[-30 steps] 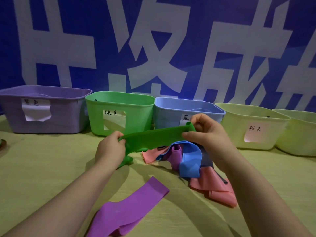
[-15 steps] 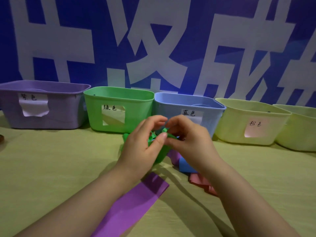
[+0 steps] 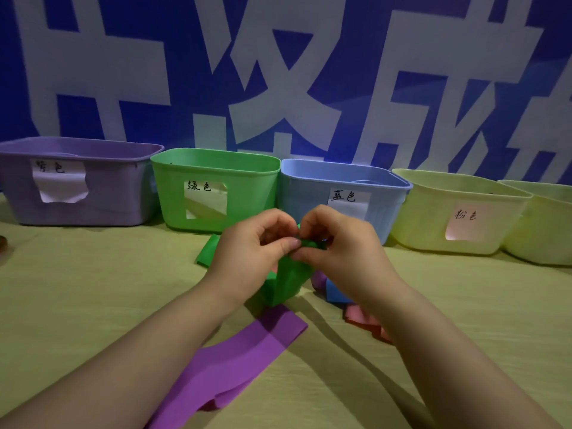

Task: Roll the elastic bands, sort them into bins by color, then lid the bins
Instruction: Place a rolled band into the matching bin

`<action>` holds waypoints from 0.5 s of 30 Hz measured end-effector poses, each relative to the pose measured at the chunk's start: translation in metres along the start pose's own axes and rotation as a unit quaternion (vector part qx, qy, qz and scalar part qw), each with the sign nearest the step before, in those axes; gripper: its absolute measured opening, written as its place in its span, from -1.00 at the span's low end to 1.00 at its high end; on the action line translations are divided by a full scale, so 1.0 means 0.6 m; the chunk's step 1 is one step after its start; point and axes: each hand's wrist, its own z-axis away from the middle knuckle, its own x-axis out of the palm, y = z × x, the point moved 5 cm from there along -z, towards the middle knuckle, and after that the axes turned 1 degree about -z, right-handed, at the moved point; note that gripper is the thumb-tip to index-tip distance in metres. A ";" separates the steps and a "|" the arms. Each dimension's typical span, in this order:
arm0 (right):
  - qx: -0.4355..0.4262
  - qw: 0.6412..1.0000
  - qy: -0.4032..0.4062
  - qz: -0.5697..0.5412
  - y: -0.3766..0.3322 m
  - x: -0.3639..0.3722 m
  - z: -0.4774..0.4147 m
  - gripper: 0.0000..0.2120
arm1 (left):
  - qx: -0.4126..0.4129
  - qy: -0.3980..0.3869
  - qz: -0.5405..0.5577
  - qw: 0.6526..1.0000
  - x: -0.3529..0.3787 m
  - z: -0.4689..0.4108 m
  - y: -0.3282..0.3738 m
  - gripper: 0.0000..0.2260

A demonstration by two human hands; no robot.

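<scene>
Right at the middle of the bench (image 3: 93, 289), the hands have come together: the left hand (image 3: 247, 253) and the right hand (image 3: 342, 247) now meet fingertip to fingertip, each pinching the top end of the green band (image 3: 286, 284) with thumb and forefinger curled on it. A second ago that band was stretched out flat between them. Now it's gathered, the loose length hanging down to the bench and a corner showing past the left hand. That looks like the roll just starting, with the first tuck going in and most of the band not yet wound. Its home, the green bin (image 3: 216, 164), stands just behind the hands with no lid on it. Beneath the forearms lies the purple band (image 3: 235, 360), flat and unrolled. Just right of the green one, a blue band (image 3: 334, 294) and a pink band (image 3: 360, 320) sit heaped, partly hidden by the right wrist. Along the back run the purple bin (image 3: 77, 147), the blue bin (image 3: 309, 187), the pale bin labelled for pink (image 3: 433, 209) and another pale bin (image 3: 544, 230) at the edge. Nothing blocks the way to the green bin, though the hanging tail could drag across that heap.
</scene>
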 end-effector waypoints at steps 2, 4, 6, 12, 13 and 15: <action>0.009 1.000 -0.005 -0.002 0.002 0.000 0.000 -0.71 | -0.005 0.002 0.007 1.000 -0.001 -0.001 -0.003 -0.75; 0.010 1.000 -0.002 0.004 0.006 0.000 -0.001 -0.72 | -0.009 0.001 0.013 1.000 0.000 -0.002 -0.007 -0.75; 0.012 1.000 0.002 0.012 0.007 0.000 -0.002 -0.75 | -0.014 -0.005 0.016 1.000 0.002 -0.003 -0.010 -0.75; 0.016 1.000 0.016 0.008 0.012 -0.006 -0.003 -0.70 | -0.045 -0.030 0.036 0.998 0.007 -0.001 -0.007 -0.75; 0.018 1.000 0.012 0.002 0.013 -0.006 -0.003 -0.71 | -0.044 -0.033 0.043 0.998 0.006 -0.002 -0.004 -0.76; 0.025 1.000 0.006 -0.007 0.015 -0.006 -0.004 -0.77 | -0.042 -0.035 0.054 0.997 0.003 -0.003 0.000 -0.79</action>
